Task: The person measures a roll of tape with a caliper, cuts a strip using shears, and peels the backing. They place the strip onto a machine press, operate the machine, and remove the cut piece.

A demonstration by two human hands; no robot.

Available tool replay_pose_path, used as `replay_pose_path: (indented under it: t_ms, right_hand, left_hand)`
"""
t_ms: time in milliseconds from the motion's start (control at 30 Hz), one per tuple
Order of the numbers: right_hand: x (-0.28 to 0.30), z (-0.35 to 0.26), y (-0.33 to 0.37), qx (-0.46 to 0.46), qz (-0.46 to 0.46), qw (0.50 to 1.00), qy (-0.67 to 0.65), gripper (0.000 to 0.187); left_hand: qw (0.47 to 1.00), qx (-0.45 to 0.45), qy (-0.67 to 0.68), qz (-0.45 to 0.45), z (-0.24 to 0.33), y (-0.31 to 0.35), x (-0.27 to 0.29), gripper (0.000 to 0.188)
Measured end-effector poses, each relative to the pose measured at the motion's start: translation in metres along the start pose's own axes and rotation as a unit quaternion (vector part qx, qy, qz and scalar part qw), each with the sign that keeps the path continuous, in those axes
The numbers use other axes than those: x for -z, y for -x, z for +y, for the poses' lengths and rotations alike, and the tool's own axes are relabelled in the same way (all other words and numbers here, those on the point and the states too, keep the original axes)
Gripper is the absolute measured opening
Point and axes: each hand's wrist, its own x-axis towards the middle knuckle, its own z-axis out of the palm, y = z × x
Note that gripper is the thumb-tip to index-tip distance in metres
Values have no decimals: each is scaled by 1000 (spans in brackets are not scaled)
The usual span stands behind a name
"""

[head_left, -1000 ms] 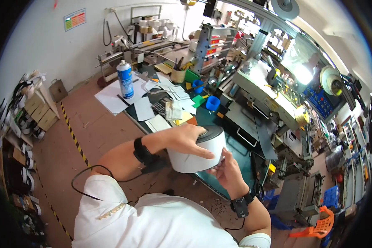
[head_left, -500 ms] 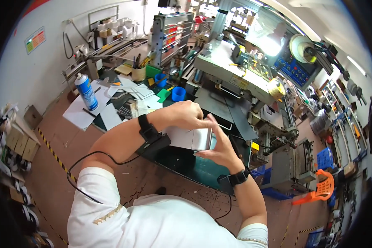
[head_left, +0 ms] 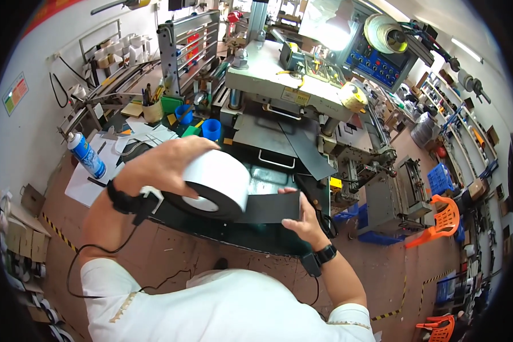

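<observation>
I have my left hand (head_left: 162, 165) gripping a white-and-black roll (head_left: 228, 175) over the dark green table (head_left: 262, 236). My right hand (head_left: 309, 223) holds the end of a dark strip (head_left: 265, 209) leaving the roll toward 3 o'clock. From the roll, I locate 1 blue cup (head_left: 211, 130) at 12 o'clock, 1 spray can (head_left: 88, 156) near 9 o'clock.
</observation>
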Motion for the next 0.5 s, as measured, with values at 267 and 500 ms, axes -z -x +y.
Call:
replay_pose_path:
  t_ms: [267, 500]
  right_hand:
    - [-12, 4, 15, -102, 71, 992, -5, 79]
    - [-7, 8, -6, -202, 79, 970, 114, 65]
  left_hand:
    - [995, 98, 35, -10, -7, 36, -6, 95]
    - [996, 84, -7, -21, 2, 31, -8, 99]
